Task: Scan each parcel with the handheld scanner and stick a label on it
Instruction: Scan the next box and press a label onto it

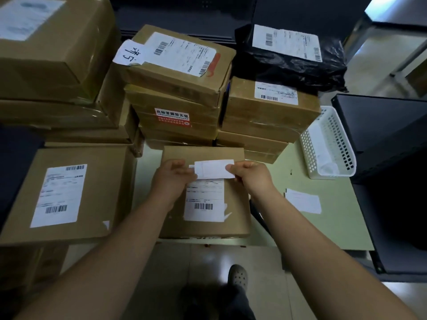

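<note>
Item 1. Small white label [213, 169]: being held flat between both hands, just above the far half of the parcel's top. Its lower edge is being kept over the upper edge of the printed shipping label [204, 199]; whether it is touching the carton cannot be told.

Item 2. Left hand [172, 179]: fingers curled, the label's left end being pinched.

Item 3. Right hand [250, 175]: the label's right end being pinched between thumb and curled fingers.

Item 4. Parcel [203, 227]: a brown carton, being kept flat at the near edge of the pale green table [323, 227], barcode toward the person.

Item 5. Larger carton [92, 204]: being kept just left of the parcel, shipping label upward.

Item 6. Stacked cartons [175, 93]: being stored behind the parcel in several piles; a handwritten slip [130, 53] is being carried on the top centre box.

Item 7. Black bagged parcel [288, 63]: being kept on top of the right rear pile.

Item 8. White perforated basket [328, 144]: being kept on the table to the right, near the piles.

Item 9. Loose white slips [302, 200]: being kept on the table just right of the right forearm.

Item 10. Grey shoe [238, 277]: being shown on the tiled floor below.
</note>
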A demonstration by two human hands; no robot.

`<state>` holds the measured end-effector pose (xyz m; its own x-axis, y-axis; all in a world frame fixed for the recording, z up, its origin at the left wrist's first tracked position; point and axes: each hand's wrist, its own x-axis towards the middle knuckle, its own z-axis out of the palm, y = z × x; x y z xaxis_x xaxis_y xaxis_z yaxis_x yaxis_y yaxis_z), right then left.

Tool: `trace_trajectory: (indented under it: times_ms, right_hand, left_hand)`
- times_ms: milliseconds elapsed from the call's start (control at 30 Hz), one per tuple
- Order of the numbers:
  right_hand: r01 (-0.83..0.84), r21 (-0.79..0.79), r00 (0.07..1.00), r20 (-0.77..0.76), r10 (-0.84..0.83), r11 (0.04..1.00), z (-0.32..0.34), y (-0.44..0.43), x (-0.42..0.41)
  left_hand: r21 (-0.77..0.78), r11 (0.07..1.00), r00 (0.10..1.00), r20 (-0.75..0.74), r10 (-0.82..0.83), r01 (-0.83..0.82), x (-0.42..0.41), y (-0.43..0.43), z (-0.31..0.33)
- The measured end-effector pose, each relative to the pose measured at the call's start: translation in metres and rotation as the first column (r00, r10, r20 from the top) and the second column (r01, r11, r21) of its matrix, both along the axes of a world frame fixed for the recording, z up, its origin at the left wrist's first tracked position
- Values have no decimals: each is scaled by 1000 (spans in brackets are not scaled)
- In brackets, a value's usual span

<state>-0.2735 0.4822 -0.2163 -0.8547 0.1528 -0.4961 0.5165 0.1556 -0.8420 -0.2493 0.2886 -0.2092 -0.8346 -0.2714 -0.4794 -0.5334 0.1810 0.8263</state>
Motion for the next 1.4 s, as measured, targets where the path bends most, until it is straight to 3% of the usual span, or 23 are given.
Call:
trace_trajectory:
  times_ms: [133, 233, 333, 533, 767, 867, 933, 967, 1033, 1100, 1167, 1267, 1400]
  right_hand:
    - [3, -14, 998, 57, -2, 1000, -10, -5, -29]
    - [-9, 5, 998, 62, 9, 1000, -18, -11, -42]
    - [-30, 80, 999, 40, 27, 996, -23, -16, -51]
    - [-101, 306, 995, 15, 101, 947, -33, -27, -62]
    - [-220, 698, 961, 37, 272, 682, -37, -33, -56]
    - [-167, 734, 961, -29, 277, 658, -40, -23, -51]
    - [-122, 753, 907, -179, 380, 647, -46, -16, -46]
    - [-123, 793, 848, -228, 478, 597, -50, -13, -41]
    - [-167, 882, 736, -185, 651, 440, -59, -12, -33]
    - [-227, 906, 708, -99, 699, 357, -65, -14, -25]
    - [-246, 900, 713, -84, 696, 361, -70, -13, -20]
    - [-290, 896, 697, -42, 716, 336, -74, -7, -18]
    - [-283, 860, 708, -112, 697, 425, -75, 1, -10]
  left_hand:
    - [-205, 974, 992, -57, -111, 97, -5, -5, -15]
    - [-415, 882, 962, -53, -268, 223, -2, -6, -28]
    - [-533, 792, 934, -10, -358, 298, -3, -8, -36]
    - [-594, 730, 908, 2, -418, 338, -4, -11, -41]
    - [-618, 700, 892, 6, -452, 359, -2, -12, -43]
    - [-628, 684, 886, 16, -464, 370, -2, -11, -42]
    - [-657, 655, 879, 24, -476, 373, -3, -10, -40]
    - [-683, 632, 875, 20, -484, 365, -5, -8, -40]
    - [-749, 554, 837, 1, -548, 363, -11, -3, -41]
    - [-794, 412, 722, 48, -690, 447, -21, 4, -46]
    - [-800, 277, 625, 151, -766, 533, -31, 6, -54]
    - [-827, 172, 603, 231, -763, 535, -37, -3, -65]
    - [-835, 209, 680, 241, -692, 509, -32, -13, -75]
